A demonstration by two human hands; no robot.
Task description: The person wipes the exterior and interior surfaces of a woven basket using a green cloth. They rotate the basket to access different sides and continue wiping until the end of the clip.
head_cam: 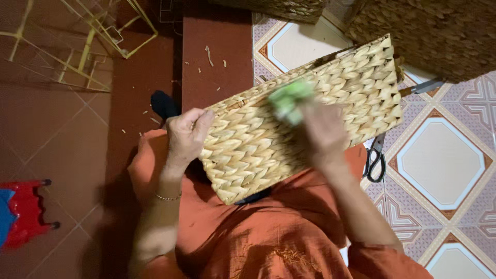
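Note:
A rectangular woven straw basket (248, 139) lies tilted across my lap, its plaited side facing up. My left hand (186, 135) grips the basket's left edge, thumb over the rim. My right hand (323, 132) is blurred and presses a crumpled green cloth or sponge (289, 99) against the weave near the basket's upper middle. I wear orange clothing (268, 237).
Black-handled scissors (375, 160) lie on the patterned tile floor (444, 160) to the right. More woven baskets (429, 31) stand at the top right. Yellow wire frames (98, 31) lie at the top left. A red plastic stool (23, 212) sits at the left edge.

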